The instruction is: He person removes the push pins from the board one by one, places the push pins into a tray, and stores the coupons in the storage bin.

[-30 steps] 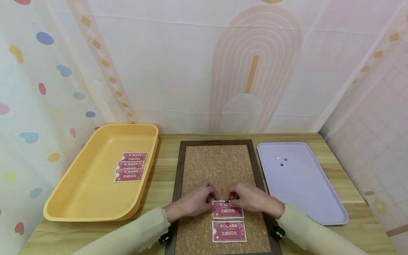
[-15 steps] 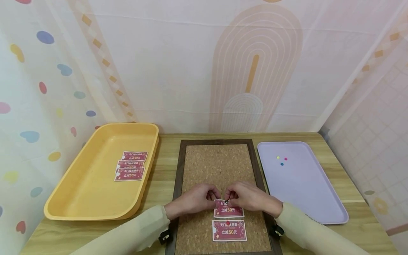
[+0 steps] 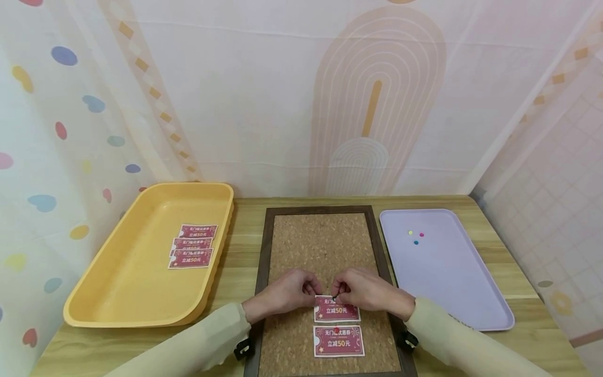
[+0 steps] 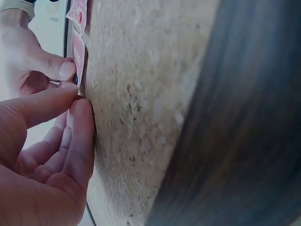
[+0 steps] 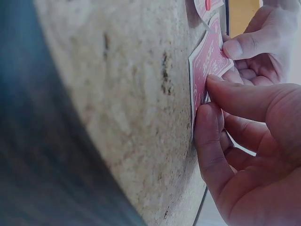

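A red coupon (image 3: 337, 313) lies on the lower half of a framed cork board (image 3: 325, 246). My left hand (image 3: 285, 294) pinches its upper left corner between thumb and index finger. At the coupon's top edge my right hand (image 3: 372, 293) pinches a black push pin (image 3: 334, 299), mostly covered by the fingers. The left wrist view also has the black push pin (image 4: 75, 79) beside the right thumb; whether its point is in the cork cannot be seen. Just below, a second coupon (image 3: 339, 346) lies flat with a red push pin (image 3: 336, 330) at its top.
A yellow tray (image 3: 127, 293) at the left holds 3 overlapping coupons (image 3: 190, 258). To the right stands a lilac tray (image 3: 452, 277) with a yellow pin (image 3: 410, 232), a pink pin (image 3: 422, 235) and a blue pin (image 3: 416, 242). A patterned curtain (image 3: 264, 104) hangs behind the wooden table.
My left fingers have shifted slightly at the coupon's left corner, and the coupon has moved a little right and then back. The right hand stays at the black push pin.
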`<control>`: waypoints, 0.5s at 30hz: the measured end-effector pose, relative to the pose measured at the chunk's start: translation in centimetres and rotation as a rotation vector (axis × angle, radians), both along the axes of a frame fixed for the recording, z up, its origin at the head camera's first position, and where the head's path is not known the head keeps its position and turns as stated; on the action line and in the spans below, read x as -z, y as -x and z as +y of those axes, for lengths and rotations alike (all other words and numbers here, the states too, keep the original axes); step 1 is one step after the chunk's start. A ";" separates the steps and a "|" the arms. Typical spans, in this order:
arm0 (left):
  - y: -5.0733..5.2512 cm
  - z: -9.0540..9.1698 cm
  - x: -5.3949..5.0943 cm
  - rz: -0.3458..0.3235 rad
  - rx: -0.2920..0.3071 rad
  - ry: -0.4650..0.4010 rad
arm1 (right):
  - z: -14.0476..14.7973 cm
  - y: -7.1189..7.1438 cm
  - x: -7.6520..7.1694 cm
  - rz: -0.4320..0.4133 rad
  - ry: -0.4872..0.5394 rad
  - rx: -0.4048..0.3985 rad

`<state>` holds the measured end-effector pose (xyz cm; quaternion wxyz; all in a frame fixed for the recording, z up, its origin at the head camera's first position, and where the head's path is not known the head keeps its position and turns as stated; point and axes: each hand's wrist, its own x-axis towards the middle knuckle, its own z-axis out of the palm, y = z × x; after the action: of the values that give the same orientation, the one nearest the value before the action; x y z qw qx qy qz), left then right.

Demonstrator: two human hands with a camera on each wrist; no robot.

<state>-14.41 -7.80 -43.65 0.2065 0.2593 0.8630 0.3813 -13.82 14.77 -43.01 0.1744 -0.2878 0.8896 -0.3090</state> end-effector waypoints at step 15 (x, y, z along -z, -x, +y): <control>-0.2 -0.1 -0.1 0.035 -0.015 0.016 | 0.0 0.0 0.1 0.017 0.000 0.005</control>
<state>-14.26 -7.93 -43.55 0.1908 0.2577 0.8713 0.3714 -13.80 14.75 -43.08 0.1662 -0.2881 0.8917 -0.3071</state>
